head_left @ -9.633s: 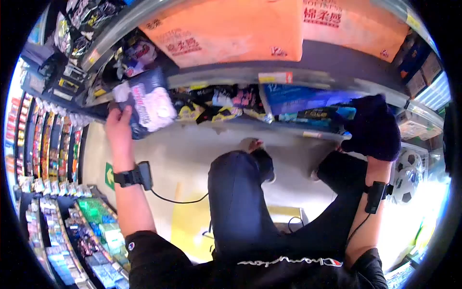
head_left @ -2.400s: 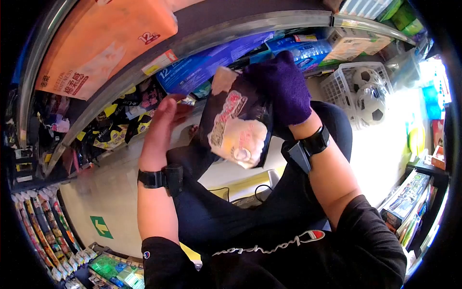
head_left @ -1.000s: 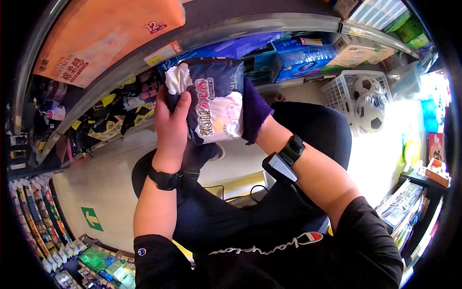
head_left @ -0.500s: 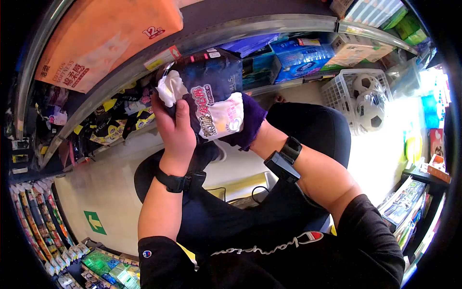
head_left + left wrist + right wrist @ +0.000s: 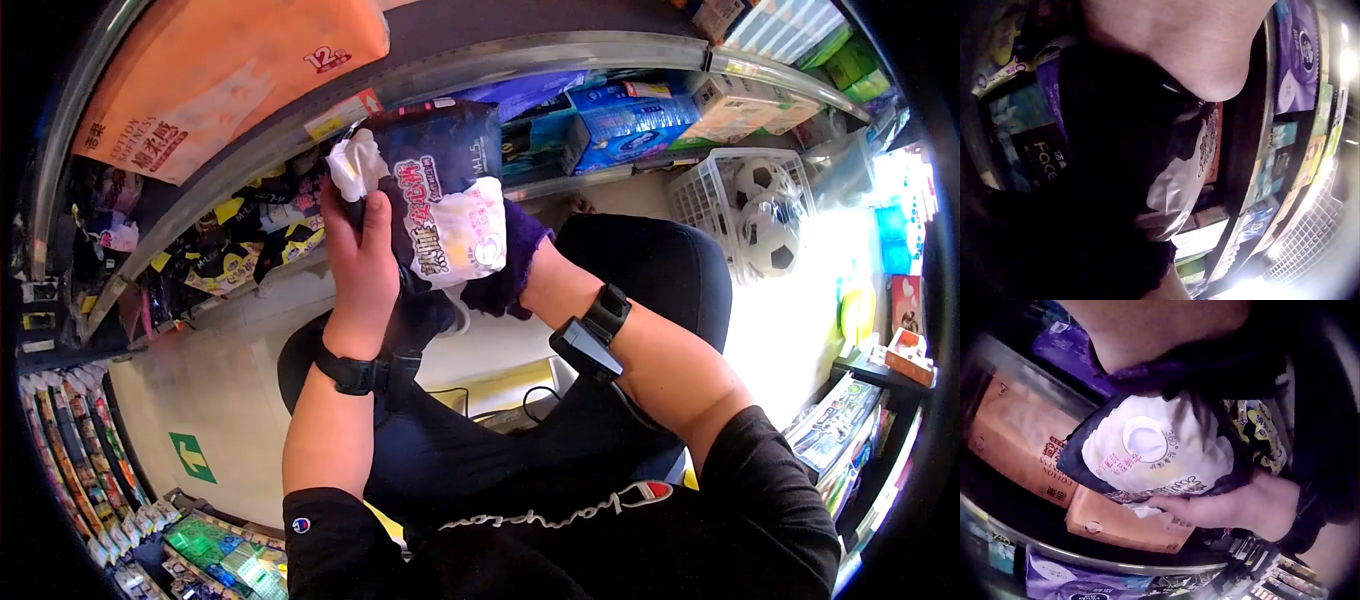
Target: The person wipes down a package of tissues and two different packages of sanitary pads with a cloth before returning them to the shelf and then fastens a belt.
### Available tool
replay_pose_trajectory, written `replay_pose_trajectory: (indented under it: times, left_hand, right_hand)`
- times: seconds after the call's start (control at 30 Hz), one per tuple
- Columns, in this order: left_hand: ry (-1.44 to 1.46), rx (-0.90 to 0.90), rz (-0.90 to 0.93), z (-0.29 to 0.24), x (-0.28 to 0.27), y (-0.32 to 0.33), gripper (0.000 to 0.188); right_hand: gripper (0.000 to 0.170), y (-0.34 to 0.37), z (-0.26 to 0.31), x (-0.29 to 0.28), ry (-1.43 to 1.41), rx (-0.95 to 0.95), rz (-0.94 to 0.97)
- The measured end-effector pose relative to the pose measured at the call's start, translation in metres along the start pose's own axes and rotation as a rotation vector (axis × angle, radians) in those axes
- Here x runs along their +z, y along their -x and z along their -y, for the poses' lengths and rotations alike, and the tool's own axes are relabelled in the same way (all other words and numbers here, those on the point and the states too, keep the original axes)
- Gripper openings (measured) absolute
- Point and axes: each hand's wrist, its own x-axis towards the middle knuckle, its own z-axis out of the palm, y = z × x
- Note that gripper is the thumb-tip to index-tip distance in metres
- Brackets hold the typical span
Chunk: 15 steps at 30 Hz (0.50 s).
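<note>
Shop interior, packaged goods [image 5: 630,125] on shelves [image 5: 500,30], price tag [image 5: 343,115] on a front edge [image 5: 560,56], racks of packets [image 5: 78,455]

On my feed, the right hand [image 5: 513,262] wears a purple, knit-looking glove [image 5: 522,245] with an uneven hem behind the fingers. Farther back from those fingers I make out a black wrist strap [image 5: 609,310] bearing a boxy, dark camera [image 5: 586,348]. Behind the left hand's [image 5: 362,262] fingers I see a matching black band [image 5: 342,371]. Well behind both sets of fingers is a black short-sleeved T-shirt [image 5: 600,550] with white script [image 5: 540,516], a red-filled emblem [image 5: 652,491] and a small round badge [image 5: 301,525] on the left sleeve [image 5: 340,550]. Dark trousers [image 5: 650,290] show too.
</note>
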Motion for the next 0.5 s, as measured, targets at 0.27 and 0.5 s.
replay_pose_trajectory:
  times: [0.27, 0.5]
  left_hand:
    - [-0.029, 0.014, 0.008, 0.006, -0.005, -0.004, 0.058]
    - [-0.073, 0.018, 0.049, 0.006, -0.008, -0.004, 0.061]
  right_hand:
    - [0.04, 0.005, 0.004, 0.004, -0.031, 0.011, -0.202]
    - [0.04, -0.006, 0.006, -0.044, -0.022, -0.084, -0.28]
